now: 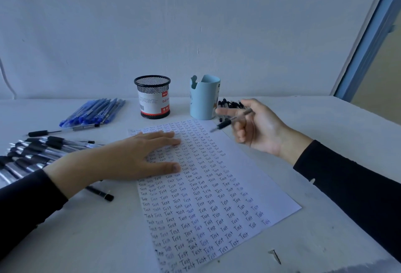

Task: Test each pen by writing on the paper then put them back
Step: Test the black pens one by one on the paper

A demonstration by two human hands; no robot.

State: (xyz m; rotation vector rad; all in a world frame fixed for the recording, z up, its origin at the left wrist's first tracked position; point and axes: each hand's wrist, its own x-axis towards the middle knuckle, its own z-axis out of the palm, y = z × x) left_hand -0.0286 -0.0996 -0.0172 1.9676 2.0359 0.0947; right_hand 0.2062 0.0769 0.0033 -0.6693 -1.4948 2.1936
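Left grip (134, 157) lies flat; right grip (260, 127), raised, pinches a pen (225, 123).

Pale white tabletop (325, 133) before me, meeting a plain white wall (195, 23); blue-grey window frame (368, 42) at my far right; small dark screw-like object (275, 255) lying near the tabletop's front edge.

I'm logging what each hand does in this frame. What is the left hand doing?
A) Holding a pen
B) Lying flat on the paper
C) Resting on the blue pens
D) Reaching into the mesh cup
B: the left hand lies on the paper with fingers straight, while the only pen being held is in the right hand.
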